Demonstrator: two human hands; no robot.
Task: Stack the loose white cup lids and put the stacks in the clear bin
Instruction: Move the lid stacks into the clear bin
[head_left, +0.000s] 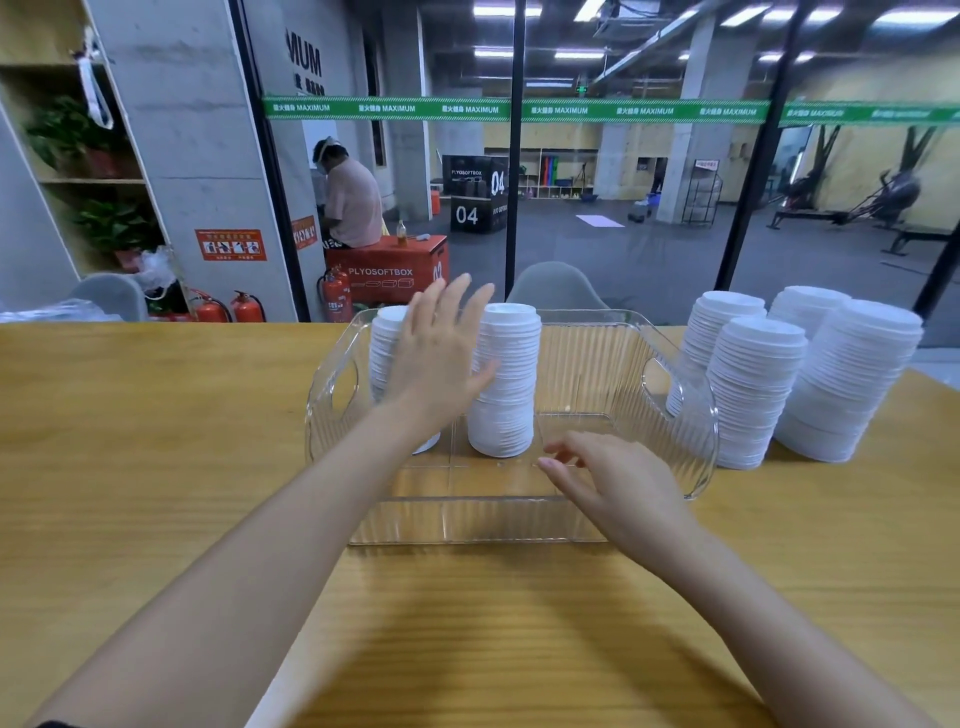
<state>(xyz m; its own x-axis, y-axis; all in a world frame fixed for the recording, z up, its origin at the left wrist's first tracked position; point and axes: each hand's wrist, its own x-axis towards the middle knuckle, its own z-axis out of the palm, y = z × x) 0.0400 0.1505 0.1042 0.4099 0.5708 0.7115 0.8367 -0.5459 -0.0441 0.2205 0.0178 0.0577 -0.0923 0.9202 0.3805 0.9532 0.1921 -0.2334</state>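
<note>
Mid-binning: the left hand (441, 358) is hovering spread and empty, perhaps touching the binned stacks (506, 379) in the clear bin (467, 519); the right hand (618, 483) is hanging loosely open, empty. Next: gripping the waiting stacks (753, 395) by the desk (156, 441) right edge.

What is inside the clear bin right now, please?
Two upright stacks of white lids stand in the clear bin: the right stack shows almost fully, while the left hand covers much of the left stack.

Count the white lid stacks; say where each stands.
6 lid stacks. Two stand inside the clear bin: one partly behind the left hand, one beside it. Four stand on the table right of the bin, two in front, two behind. Others may hide behind them.
</note>
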